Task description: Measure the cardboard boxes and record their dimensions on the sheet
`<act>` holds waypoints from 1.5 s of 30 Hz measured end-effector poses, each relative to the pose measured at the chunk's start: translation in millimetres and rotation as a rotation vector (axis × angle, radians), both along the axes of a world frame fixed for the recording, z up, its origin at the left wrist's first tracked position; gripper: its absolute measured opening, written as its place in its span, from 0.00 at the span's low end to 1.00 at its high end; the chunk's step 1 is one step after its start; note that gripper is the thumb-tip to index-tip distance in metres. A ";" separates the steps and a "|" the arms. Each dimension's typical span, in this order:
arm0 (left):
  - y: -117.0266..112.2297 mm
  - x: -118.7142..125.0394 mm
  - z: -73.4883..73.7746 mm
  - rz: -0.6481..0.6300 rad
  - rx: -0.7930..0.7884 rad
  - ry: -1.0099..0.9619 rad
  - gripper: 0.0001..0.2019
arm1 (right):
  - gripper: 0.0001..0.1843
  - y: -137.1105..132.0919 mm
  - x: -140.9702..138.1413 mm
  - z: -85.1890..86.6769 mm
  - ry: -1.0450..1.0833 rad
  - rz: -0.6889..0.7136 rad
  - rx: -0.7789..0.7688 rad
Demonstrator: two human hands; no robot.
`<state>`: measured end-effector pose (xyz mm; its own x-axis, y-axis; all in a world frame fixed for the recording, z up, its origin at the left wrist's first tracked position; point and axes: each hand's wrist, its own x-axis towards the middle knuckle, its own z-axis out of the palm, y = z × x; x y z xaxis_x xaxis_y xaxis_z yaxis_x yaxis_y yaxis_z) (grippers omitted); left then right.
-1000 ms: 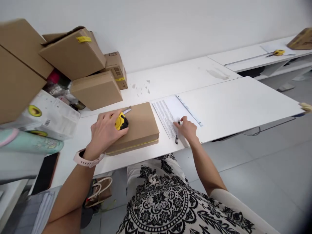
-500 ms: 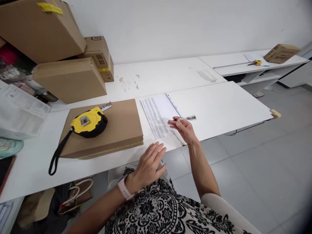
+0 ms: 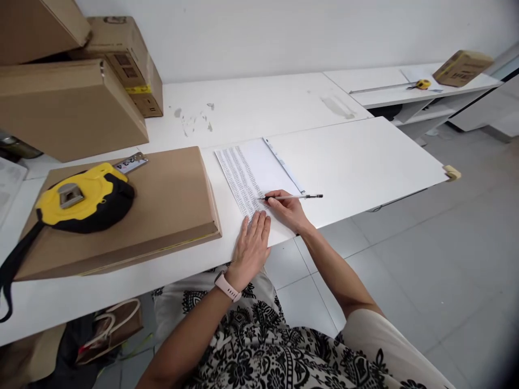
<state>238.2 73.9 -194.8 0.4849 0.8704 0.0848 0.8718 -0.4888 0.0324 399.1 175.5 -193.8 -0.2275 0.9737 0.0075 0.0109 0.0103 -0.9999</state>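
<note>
A pen [image 3: 302,196] with a clear barrel and black cap end is held in my right hand [image 3: 287,212], fingers closed round it near the tip. Its point meets the printed sheet [image 3: 253,173], or hovers just over it; I cannot tell which. Rows of small print fill the sheet's left side, too small to read. My left hand [image 3: 252,246] lies flat with fingers stretched out, its fingertips on the sheet's lower edge. Along the sheet's right side lies a thin pale-blue strip [image 3: 284,165].
Left of the sheet, a yellow-and-black tape measure [image 3: 87,197] rests on a flat cardboard box [image 3: 170,200]. More cardboard boxes [image 3: 77,102] are stacked behind. At the far right stand a small carton [image 3: 462,68] and another tape measure [image 3: 423,84]. The white table's [image 3: 365,162] front edge runs below my hands.
My right hand has moved left and brought the pen's tip down to the printed sheet. My left hand has come up onto the sheet's lower edge. The view has shifted.
</note>
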 end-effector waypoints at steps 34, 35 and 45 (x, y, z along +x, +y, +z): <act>-0.7 7.4 0.8 0.038 0.065 0.002 0.33 | 0.17 2.6 6.1 7.2 -0.278 0.034 0.142; -1.1 7.2 -0.1 0.037 0.064 -0.006 0.33 | 0.17 2.2 6.3 7.2 -0.280 0.035 0.145; -1.7 7.9 -4.9 0.037 0.042 -0.027 0.34 | 0.18 1.3 9.4 -0.1 -0.294 0.084 0.148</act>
<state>246.1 72.2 -199.7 0.4499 0.8829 0.1343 0.8882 -0.4581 0.0364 408.5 176.8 -194.0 -0.3204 0.9448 0.0693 0.2914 0.1679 -0.9417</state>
